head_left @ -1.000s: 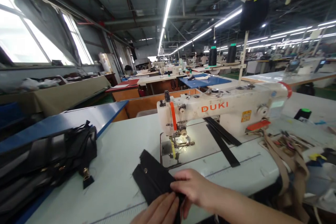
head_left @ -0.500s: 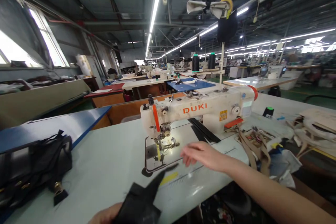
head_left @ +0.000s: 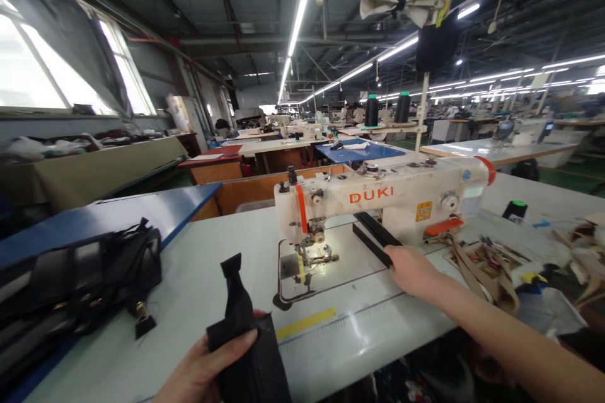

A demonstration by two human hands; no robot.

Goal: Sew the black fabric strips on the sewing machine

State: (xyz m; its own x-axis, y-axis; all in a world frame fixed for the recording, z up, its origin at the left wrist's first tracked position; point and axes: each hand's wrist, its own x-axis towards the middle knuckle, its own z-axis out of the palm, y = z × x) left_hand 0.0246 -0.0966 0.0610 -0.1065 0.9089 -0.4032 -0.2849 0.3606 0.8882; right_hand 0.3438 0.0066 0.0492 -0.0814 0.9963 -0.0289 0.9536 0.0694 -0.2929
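My left hand [head_left: 208, 368] is closed around a folded black fabric piece [head_left: 246, 340], held up over the near edge of the white sewing table [head_left: 208, 264]. My right hand [head_left: 412, 271] reaches forward under the arm of the white DUKI sewing machine [head_left: 382, 198] and rests on the near end of the black strips [head_left: 375, 238] lying on the machine bed. Its fingers curl around the strip ends. The needle area [head_left: 312, 255] is lit by a small lamp.
A pile of black bags and straps [head_left: 80, 283] lies at the left by a blue table [head_left: 118, 217]. Tan straps and small clutter [head_left: 491, 267] sit at the right. Thread cones [head_left: 372, 110] stand behind the machine. More sewing stations stretch into the hall.
My right hand let go of the black fabric piece and moved forward and right to the black strips. My left hand lifted the fabric piece off the table.
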